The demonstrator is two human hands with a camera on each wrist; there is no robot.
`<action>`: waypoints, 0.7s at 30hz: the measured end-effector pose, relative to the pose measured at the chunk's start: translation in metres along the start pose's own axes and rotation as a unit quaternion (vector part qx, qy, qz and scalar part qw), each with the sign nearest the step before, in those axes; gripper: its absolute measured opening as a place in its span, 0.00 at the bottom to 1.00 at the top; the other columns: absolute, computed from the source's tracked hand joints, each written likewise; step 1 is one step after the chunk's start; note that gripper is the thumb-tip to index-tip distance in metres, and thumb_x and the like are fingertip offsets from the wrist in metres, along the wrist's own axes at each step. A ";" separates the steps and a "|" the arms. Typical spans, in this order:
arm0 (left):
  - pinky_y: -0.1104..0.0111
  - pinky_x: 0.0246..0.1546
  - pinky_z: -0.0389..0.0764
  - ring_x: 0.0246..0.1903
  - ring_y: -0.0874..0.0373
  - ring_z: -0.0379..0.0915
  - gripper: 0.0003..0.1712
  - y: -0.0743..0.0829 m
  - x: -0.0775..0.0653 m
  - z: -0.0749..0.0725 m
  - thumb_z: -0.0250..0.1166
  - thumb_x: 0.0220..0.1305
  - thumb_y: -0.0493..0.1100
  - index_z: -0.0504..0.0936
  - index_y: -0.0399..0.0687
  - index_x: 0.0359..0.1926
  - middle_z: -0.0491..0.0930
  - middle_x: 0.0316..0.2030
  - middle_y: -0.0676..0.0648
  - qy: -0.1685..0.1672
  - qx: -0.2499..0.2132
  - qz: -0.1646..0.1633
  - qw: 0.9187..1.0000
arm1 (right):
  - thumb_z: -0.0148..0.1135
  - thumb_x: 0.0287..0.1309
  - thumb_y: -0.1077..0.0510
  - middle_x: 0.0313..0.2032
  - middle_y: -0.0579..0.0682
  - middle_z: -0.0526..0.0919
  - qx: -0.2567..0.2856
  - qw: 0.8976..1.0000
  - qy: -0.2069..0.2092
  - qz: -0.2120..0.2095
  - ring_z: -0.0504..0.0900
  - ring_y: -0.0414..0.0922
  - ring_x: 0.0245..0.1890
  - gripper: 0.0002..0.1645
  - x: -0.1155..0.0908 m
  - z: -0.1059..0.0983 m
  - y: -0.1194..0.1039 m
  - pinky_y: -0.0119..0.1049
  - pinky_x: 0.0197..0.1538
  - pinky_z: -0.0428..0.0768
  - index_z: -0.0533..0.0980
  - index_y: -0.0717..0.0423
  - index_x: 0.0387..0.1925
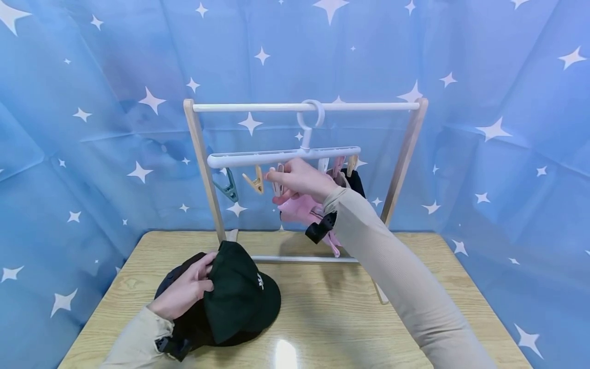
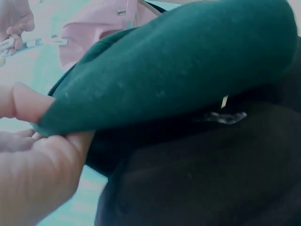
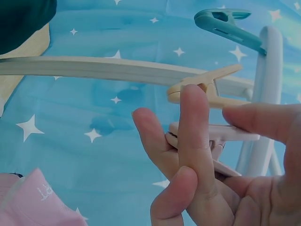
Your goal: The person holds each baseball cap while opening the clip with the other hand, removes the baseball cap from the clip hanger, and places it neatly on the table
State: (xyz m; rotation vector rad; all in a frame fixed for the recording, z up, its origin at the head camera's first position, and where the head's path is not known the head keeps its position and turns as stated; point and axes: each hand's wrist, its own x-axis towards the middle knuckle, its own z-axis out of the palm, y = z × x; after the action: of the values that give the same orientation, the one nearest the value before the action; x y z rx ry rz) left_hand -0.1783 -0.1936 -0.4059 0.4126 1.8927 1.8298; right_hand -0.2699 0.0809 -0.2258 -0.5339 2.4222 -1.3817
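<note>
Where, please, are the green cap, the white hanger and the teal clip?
Green cap (image 1: 236, 294): head view, on its crown.
White hanger (image 1: 282, 156): head view, on its bar.
Teal clip (image 3: 220, 26): right wrist view, its side.

Caps lay left on the bench, before the rack. Apparently, another cap hung below the hanger, toward its right.

A blue fabric backdrop hangs behind and along both sides of a table, printed with white four-pointed stars, some large, some tiny. Soft folds and creases run through the cloth. The tabletop is pale yellowish wood with visible grain, marked by faint shadows and a bright white glare at the near side.
</note>
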 end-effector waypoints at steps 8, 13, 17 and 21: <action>0.58 0.41 0.70 0.45 0.47 0.68 0.31 -0.009 -0.008 -0.010 0.47 0.59 0.30 0.51 0.43 0.63 0.65 0.53 0.35 0.051 -0.004 -0.027 0.998 | 0.52 0.60 0.49 0.22 0.58 0.80 -0.012 1.000 -0.009 -0.012 0.82 0.48 0.26 0.20 0.000 0.001 0.001 0.29 0.15 0.58 0.70 0.62 0.22; 0.56 0.39 0.73 0.45 0.47 0.70 0.30 -0.013 -0.012 -0.012 0.56 0.62 0.46 0.56 0.44 0.61 0.70 0.48 0.37 0.108 0.046 -0.044 0.992 | 0.52 0.60 0.50 0.22 0.58 0.78 -0.014 1.000 -0.001 -0.022 0.82 0.48 0.25 0.22 -0.001 0.000 0.004 0.30 0.20 0.69 0.66 0.62 0.19; 0.58 0.33 0.76 0.34 0.48 0.74 0.22 -0.015 -0.014 -0.011 0.55 0.63 0.45 0.63 0.35 0.52 0.74 0.33 0.41 0.154 0.073 -0.045 0.984 | 0.51 0.61 0.50 0.22 0.58 0.77 -0.018 0.999 0.004 -0.028 0.82 0.48 0.25 0.22 -0.003 0.000 0.005 0.33 0.24 0.73 0.65 0.63 0.19; 0.61 0.27 0.75 0.26 0.52 0.72 0.16 -0.014 -0.017 -0.009 0.54 0.63 0.42 0.67 0.33 0.47 0.71 0.26 0.45 0.214 0.120 -0.068 0.967 | 0.51 0.61 0.49 0.26 0.57 0.80 -0.032 0.999 0.007 -0.025 0.82 0.47 0.25 0.22 -0.002 0.001 0.004 0.31 0.21 0.68 0.68 0.64 0.23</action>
State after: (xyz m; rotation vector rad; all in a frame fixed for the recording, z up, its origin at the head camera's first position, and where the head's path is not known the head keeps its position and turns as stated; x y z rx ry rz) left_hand -0.1667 -0.2111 -0.4180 -0.0473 2.3788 1.7016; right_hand -0.2679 0.0828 -0.2298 -0.6060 2.4878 -1.3359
